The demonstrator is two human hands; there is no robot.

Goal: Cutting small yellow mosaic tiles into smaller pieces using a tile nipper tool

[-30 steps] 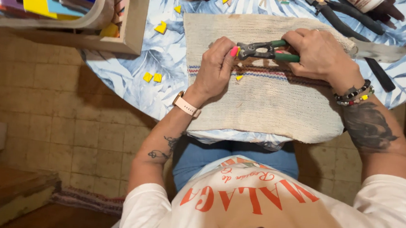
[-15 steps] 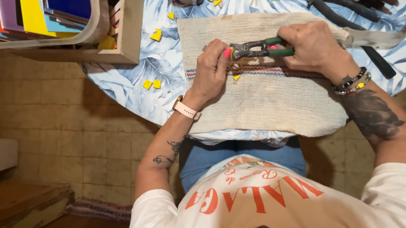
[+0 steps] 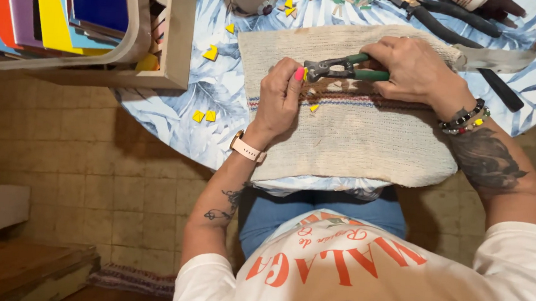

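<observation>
Since the earlier frames little has shifted: the nippers (image 3: pixel 341 67) stay level over the cloth (image 3: pixel 358 138), and the left hand (image 3: pixel 279 100) has kept its place at their jaws, with only the view drifting a little. The right hand (image 3: pixel 414 70) is clenched round the green handles of the nippers; the left hand pinches something small at the jaws, most likely a tile chip, though the piece itself is too small to make out. A few chips (image 3: pixel 314 107) lie on the cloth just beside the left fingers, and more yellow chips (image 3: pixel 204 115) are scattered on the table (image 3: pixel 174 130). The fingertips sit very close to the jaws, so a squeeze could nip a finger or break the piece off line. A snapped fragment could fly toward the face or skip off the table edge to the floor. Sharp chips lying loose on the cloth could also cut the resting hand. The second pliers (image 3: pixel 444 15) and the rack of coloured tiles (image 3: pixel 56 6) lie well apart.
</observation>
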